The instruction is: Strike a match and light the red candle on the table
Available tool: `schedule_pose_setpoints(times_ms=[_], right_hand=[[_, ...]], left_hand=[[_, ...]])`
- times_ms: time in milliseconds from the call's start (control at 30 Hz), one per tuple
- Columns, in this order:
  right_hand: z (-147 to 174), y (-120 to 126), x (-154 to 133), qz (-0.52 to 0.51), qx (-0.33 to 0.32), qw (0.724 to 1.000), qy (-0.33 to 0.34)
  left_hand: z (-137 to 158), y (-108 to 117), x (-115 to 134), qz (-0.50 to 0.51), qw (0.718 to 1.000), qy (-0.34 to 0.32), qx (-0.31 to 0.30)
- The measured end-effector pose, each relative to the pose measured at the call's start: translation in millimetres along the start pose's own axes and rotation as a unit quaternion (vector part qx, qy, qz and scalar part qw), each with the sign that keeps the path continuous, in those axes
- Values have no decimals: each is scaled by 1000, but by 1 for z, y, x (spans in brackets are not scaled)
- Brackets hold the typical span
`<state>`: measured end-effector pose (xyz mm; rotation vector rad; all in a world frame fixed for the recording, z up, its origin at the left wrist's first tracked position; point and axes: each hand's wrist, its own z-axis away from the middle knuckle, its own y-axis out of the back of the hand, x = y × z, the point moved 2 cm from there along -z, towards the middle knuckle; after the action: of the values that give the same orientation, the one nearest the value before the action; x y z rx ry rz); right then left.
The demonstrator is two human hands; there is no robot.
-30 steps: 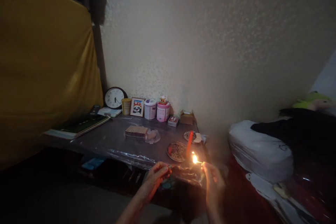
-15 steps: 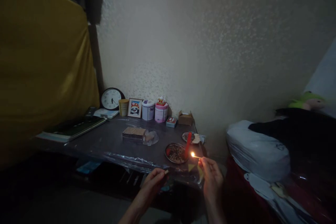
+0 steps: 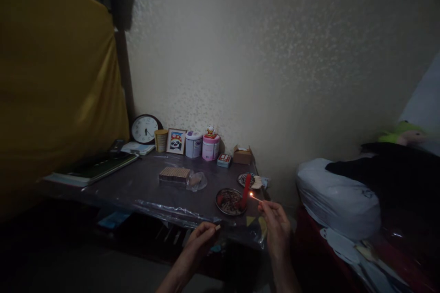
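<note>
In a dim room, my right hand (image 3: pixel 276 225) pinches a burning match (image 3: pixel 256 198) whose small flame sits just right of a red candle (image 3: pixel 245 191). The candle stands upright in a round metal dish (image 3: pixel 229 202) near the table's front right corner. My left hand (image 3: pixel 201 240) is lower, below the table's front edge, closed around a small matchbox (image 3: pixel 217 227) that only shows at one end.
The plastic-covered table (image 3: pixel 144 187) carries a clock (image 3: pixel 145 128), a panda picture frame (image 3: pixel 175 141), two tins (image 3: pixel 202 144), small boxes (image 3: pixel 242 154), a wrapped packet (image 3: pixel 174 174), a second dish (image 3: pixel 250 179) and books (image 3: pixel 96 168). A yellow cloth (image 3: pixel 51 91) hangs left; bedding (image 3: pixel 338 201) lies right.
The match flame has shrunk and moved up and left, closer to the candle. My left hand has dropped slightly below the table edge. The room looks darker.
</note>
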<state>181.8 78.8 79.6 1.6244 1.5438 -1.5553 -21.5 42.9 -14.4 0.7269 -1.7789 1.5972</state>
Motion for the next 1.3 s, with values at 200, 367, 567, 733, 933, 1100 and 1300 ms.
schedule_pose_setpoints(times_ms=[200, 367, 567, 733, 933, 1100, 1300], right_hand=[[-11, -4, -2, -29, 0, 999, -27], [-21, -8, -8, -62, -11, 997, -42], [-33, -13, -15, -80, -34, 994, -62], [-44, -18, -19, -86, -44, 994, -56], [-58, -21, -19, -69, -35, 996, -41], [-67, -26, -18, -45, -28, 998, -18], [-72, -29, -11, -14, -24, 1000, -10]], left_hand=[[3, -6, 5, 2, 1000, -5, -10], [-4, 0, -1, 13, 1000, -13, 4], [-4, 1, -1, 9, 1000, -12, 8], [-3, 0, 0, 8, 1000, -3, 6], [-7, 7, -8, 21, 1000, 2, -14], [-8, 11, -11, 7, 1000, 12, -3], [-7, 9, -10, 19, 1000, 10, -14]])
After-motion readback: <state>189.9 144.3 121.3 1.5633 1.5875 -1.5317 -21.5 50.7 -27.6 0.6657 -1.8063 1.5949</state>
